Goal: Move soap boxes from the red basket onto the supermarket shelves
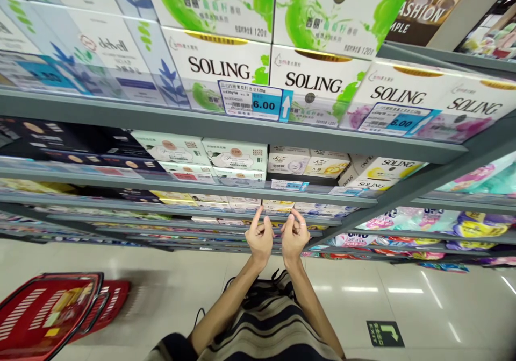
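Observation:
My left hand [260, 238] and my right hand [295, 237] are raised side by side in front of a lower shelf, a small gap between them. Both index fingers stretch out towards the shelf, while the other fingers are partly curled. I see nothing held in either hand; a ring is on one right finger. Between the two index fingertips, a yellow and white box [278, 204] sits on the shelf. Whether the fingertips touch it or only the shelf edge, I cannot tell. More small boxes [322, 209] stand to its right.
Above are shelves with SOLING soap boxes [220, 65], pale green boxes [236, 154] and a price tag [256, 101]. Bagged goods [484, 224] fill the shelves at right. On the tiled floor stands a red shopping basket [24, 318] at left; a green floor sign [385, 333] lies at right.

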A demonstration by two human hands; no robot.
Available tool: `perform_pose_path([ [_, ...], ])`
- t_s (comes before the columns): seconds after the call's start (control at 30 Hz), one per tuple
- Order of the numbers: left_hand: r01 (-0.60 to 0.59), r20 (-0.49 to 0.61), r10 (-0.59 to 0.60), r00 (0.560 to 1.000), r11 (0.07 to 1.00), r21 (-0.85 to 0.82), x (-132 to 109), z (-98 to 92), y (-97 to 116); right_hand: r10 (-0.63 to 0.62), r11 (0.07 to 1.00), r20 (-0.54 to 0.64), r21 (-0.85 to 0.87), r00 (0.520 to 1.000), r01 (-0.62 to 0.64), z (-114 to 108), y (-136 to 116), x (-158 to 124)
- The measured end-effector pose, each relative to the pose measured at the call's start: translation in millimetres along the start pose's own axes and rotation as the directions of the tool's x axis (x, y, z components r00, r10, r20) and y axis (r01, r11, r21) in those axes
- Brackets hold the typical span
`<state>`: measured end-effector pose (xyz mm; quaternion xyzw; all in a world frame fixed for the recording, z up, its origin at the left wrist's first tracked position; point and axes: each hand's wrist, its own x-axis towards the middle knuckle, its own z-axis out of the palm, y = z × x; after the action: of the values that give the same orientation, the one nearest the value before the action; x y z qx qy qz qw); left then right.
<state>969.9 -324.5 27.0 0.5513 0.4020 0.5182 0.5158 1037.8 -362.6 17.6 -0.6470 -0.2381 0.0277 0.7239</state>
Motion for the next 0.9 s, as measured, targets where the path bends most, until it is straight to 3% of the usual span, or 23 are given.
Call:
perform_pose_path([
  [0.33, 0.102, 0.009, -0.102, 0.995, 0.982, -0.157, 0.1, 10.2, 8.9, 0.028, 0.999, 0.009, 0.022, 1.000, -0.028, -1.2, -2.0, -0.4],
  [0.77, 0.084, 0.021, -0.082, 0.996, 0.985, -0.152, -0.5, 7.4, 3.3, 0.103, 0.989, 0.042, 0.098, 0.994, -0.106, -1.9, -0.1, 1.8],
  [0.9, 0.017, 0.016, -0.015, 1.000, 0.995, -0.095, -5.9, 7.5, -2.0, 0.064, 0.995, 0.023, 0.069, 0.998, -0.065, -3.1, 0.0, -0.4],
])
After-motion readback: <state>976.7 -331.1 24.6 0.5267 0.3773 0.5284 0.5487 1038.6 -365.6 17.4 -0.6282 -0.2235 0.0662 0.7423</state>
